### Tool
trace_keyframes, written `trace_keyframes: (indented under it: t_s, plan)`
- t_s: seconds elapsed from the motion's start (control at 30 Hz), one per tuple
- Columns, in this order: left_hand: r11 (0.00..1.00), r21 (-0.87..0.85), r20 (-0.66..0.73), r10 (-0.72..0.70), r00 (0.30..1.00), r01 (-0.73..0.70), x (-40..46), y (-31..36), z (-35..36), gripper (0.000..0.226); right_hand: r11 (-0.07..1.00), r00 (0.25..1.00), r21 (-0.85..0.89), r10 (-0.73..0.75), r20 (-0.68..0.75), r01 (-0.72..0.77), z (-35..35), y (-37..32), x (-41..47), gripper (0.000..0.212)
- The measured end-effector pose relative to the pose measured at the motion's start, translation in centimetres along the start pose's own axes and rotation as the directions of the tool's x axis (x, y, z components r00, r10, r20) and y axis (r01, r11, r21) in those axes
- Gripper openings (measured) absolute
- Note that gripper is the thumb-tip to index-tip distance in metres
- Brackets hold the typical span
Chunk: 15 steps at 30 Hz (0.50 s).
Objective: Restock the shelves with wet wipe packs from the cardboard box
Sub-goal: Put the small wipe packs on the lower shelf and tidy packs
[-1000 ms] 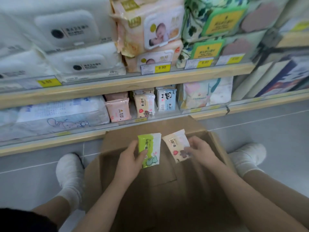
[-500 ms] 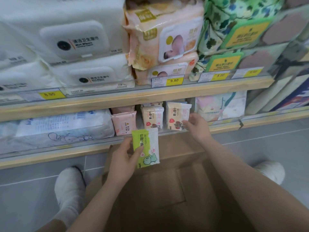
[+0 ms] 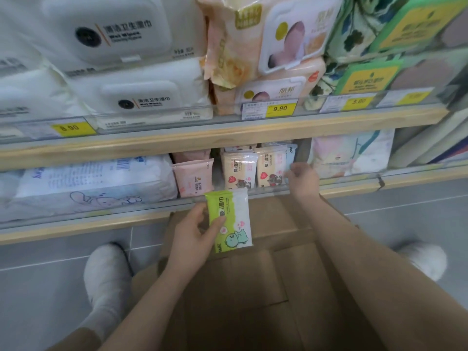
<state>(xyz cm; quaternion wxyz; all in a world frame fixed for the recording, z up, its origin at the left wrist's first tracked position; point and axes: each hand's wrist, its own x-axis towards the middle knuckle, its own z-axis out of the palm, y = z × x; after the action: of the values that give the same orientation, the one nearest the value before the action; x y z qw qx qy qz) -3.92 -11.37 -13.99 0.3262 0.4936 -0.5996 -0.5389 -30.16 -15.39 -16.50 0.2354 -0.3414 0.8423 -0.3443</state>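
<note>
My left hand (image 3: 192, 234) is shut on a green-and-white wet wipe pack (image 3: 230, 221), held upright just in front of the lower shelf's front rail (image 3: 101, 214). My right hand (image 3: 304, 181) rests at the shelf, its loosely curled fingers against the right edge of a cream wet wipe pack (image 3: 269, 168), gripping nothing. That pack stands in the row beside a matching cream pack (image 3: 239, 171) and a pink pack (image 3: 193, 178). The brown cardboard box (image 3: 253, 287) sits on the floor beneath my arms; its inside looks bare where visible.
The upper shelf holds large white wipe packs (image 3: 141, 97), peach baby packs and green floral packs behind yellow price tags (image 3: 279, 108). A big blue-printed pack (image 3: 96, 181) fills the lower shelf's left. My feet (image 3: 109, 274) flank the box on grey tiles.
My right hand carried the cream pack from over the box up to the lower shelf and stood it in the row. My left hand rose with the green pack towards the shelf.
</note>
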Motion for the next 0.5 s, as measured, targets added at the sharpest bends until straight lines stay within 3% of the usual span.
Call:
trace_keyframes:
  t_s: [0.13,0.2,0.23,0.3,0.37,0.5]
  plan:
    - [0.999,0.032,-0.004,-0.001,1.000,0.001,-0.3,0.7,0.2,0.018,0.997,0.998,0.054,-0.057,0.023,0.056,-2.0,-0.7,-2.5,0.031]
    - [0.999,0.049,-0.006,0.009,1.000,-0.009,-0.4,1.4,0.5,0.019,0.991,0.985,0.079,-0.113,0.128,0.103,-3.7,-1.6,-4.8,0.034]
    - [0.998,0.054,-0.007,0.017,1.000,-0.017,-0.5,1.9,0.7,0.020,0.988,0.962,0.106,-0.133,0.240,0.110,-4.7,-2.0,-6.2,0.034]
    - [0.998,0.053,-0.011,0.045,0.999,-0.044,-0.6,3.0,1.3,0.021,0.984,0.845,0.172,-0.132,0.518,0.048,-6.6,-2.8,-8.9,0.032]
    - [0.995,0.057,0.000,0.080,0.997,-0.080,-0.7,4.2,2.1,0.021,0.981,0.745,0.193,-0.154,0.649,0.035,-7.5,-2.6,-10.7,0.027]
    - [0.990,0.077,0.054,0.113,0.992,-0.117,-0.6,5.3,3.5,0.022,0.957,0.811,0.282,-0.217,0.543,0.067,-8.4,-1.7,-10.7,0.005]
